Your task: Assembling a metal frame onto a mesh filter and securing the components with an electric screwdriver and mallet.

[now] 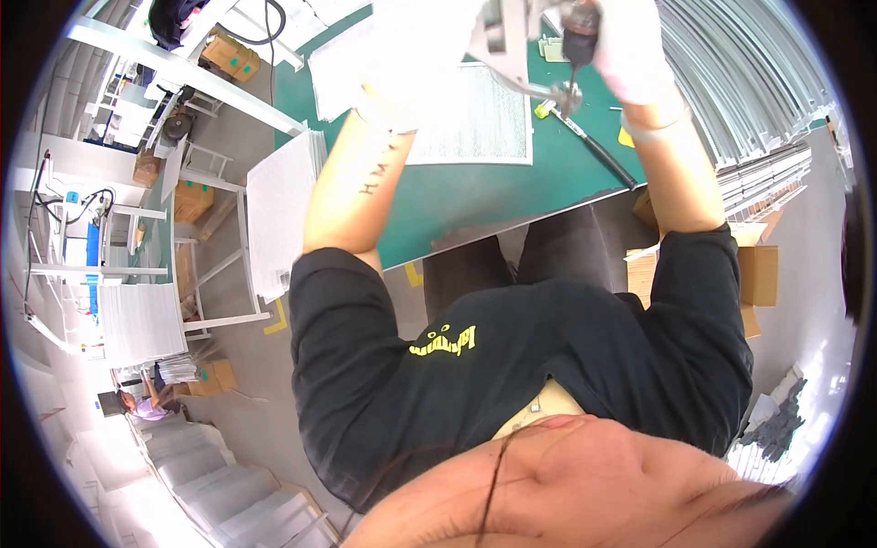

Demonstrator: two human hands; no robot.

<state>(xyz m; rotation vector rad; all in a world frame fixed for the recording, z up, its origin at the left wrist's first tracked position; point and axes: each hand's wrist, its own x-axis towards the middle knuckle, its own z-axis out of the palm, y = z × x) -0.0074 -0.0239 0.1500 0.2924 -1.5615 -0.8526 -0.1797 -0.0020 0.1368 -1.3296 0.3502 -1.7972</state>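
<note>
My left hand (411, 64) reaches forward over the green table, so washed out that its fingers and anything in them cannot be made out. My right hand (635, 55), in what looks like a white glove, is at the top edge beside a dark, blurred tool (581, 41) with a thin shaft pointing down. Its fingers are hidden, so I cannot tell whether they grip that tool. Between my hands is a grey metal bracket-like part (512, 46), cut by the top edge. Below lies a white-framed mesh panel (475, 119) on the green table (457, 201).
A hammer (598, 151) with a black handle and yellow-green head lies near the table's front edge. White panels (283, 210) stand stacked at the left. Long pale strips (740, 73) fill the right, above cardboard boxes (758, 274). Another person (151, 402) is far left.
</note>
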